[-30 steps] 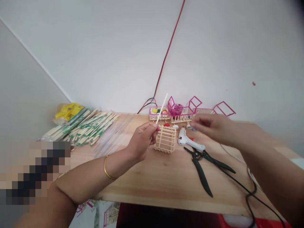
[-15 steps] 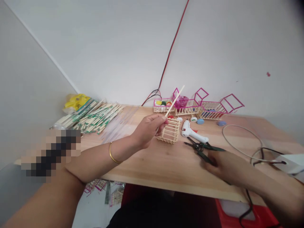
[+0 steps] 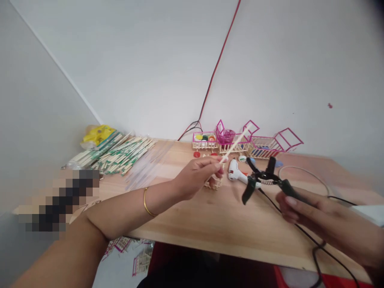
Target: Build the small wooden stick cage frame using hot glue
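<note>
Left hand [image 3: 199, 178] pinching stick [image 3: 235, 145], right hand [image 3: 303, 206] gripping cutters [image 3: 264, 180] beside glue gun [image 3: 238, 176]; best cut squarely, stick steady

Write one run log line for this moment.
left hand: holds wooden stick | right hand: holds black cutters | glue gun: on table

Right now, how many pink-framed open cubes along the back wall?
3: left cube above the pink bowl, middle cube, right cube at the row's end. More may be hidden.
</note>
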The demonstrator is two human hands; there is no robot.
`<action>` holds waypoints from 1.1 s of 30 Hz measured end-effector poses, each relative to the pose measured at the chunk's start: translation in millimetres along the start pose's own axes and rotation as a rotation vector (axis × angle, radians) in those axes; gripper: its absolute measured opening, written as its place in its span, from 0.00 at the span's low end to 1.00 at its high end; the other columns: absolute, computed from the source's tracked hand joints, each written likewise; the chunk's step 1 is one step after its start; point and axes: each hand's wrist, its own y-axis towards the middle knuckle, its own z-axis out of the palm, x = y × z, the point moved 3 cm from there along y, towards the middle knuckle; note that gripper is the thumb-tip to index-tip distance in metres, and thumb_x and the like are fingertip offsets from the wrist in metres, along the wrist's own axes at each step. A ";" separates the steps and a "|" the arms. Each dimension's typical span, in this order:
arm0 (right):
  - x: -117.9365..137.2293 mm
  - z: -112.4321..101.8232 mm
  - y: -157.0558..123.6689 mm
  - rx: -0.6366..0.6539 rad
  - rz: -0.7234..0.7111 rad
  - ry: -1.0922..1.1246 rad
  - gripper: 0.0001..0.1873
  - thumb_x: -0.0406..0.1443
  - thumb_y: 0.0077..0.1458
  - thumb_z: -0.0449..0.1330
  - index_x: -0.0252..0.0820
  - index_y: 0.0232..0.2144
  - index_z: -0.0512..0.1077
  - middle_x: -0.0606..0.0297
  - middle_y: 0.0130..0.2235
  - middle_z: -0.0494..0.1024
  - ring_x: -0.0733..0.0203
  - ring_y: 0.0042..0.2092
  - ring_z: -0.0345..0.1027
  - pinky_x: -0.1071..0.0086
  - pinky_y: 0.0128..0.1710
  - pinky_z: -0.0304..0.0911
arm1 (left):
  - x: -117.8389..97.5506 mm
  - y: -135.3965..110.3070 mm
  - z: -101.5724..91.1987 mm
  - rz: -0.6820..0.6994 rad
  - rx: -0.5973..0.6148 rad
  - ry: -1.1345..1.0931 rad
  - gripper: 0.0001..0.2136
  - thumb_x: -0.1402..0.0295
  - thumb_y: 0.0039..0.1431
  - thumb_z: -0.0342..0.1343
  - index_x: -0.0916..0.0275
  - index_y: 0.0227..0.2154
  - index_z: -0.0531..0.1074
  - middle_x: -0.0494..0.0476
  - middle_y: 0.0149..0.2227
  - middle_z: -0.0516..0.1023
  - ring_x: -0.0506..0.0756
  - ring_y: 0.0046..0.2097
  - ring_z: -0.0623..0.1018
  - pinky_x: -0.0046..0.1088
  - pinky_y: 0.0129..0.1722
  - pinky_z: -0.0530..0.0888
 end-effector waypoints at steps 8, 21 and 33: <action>31.7 40.4 19.4 0.257 -0.034 0.901 0.17 0.41 0.47 0.63 0.51 0.42 0.73 0.62 0.55 0.71 0.47 0.61 0.57 0.47 0.59 0.54 | -7.8 5.1 31.0 -0.055 0.186 -0.026 0.11 0.63 0.55 0.55 0.67 0.24 0.71 0.51 0.21 0.68 0.47 0.24 0.68 0.24 0.26 0.67; 42.4 89.2 21.4 0.316 -0.320 1.083 0.09 0.41 0.48 0.59 0.49 0.32 0.63 0.61 0.46 0.72 0.48 0.54 0.62 0.46 0.52 0.59 | -8.4 -5.4 29.4 -0.002 0.026 0.009 0.12 0.60 0.55 0.54 0.66 0.27 0.69 0.48 0.19 0.67 0.47 0.22 0.70 0.23 0.24 0.66; 18.6 47.8 32.5 -0.057 -0.504 -0.204 0.34 0.37 0.56 0.52 0.53 0.62 0.43 0.58 0.64 0.52 0.47 0.65 0.45 0.48 0.62 0.46 | -0.7 4.1 10.2 0.078 -0.046 0.170 0.14 0.60 0.58 0.52 0.66 0.26 0.70 0.49 0.22 0.65 0.44 0.22 0.61 0.21 0.21 0.59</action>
